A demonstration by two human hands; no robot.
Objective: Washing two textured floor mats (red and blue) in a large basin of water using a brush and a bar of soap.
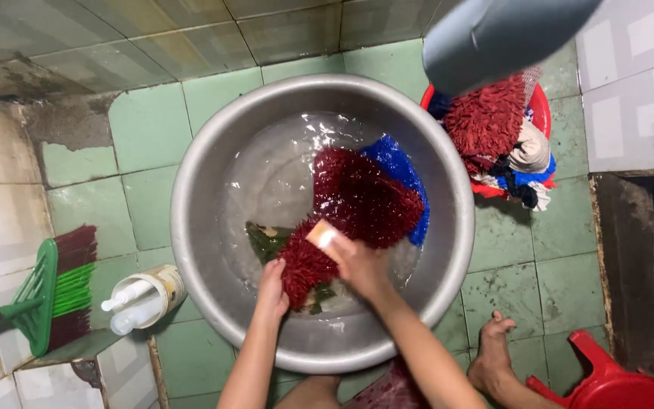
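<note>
Over a steel basin (191, 227), the left hand (272, 286) grips a red shaggy mat (357, 204) taut while the right hand (357, 265) presses a soap bar (321, 235) on it.

We see the scene in even, soft, fairly bright light with only faint shadows. Glare ripples on the water in the steel basin (213, 273) toward 11 o'clock. The grey object (493, 34) at 1 o'clock is close and out of focus. The right hand (357, 261) shows motion blur. Tile lines bow at the edges.
</note>
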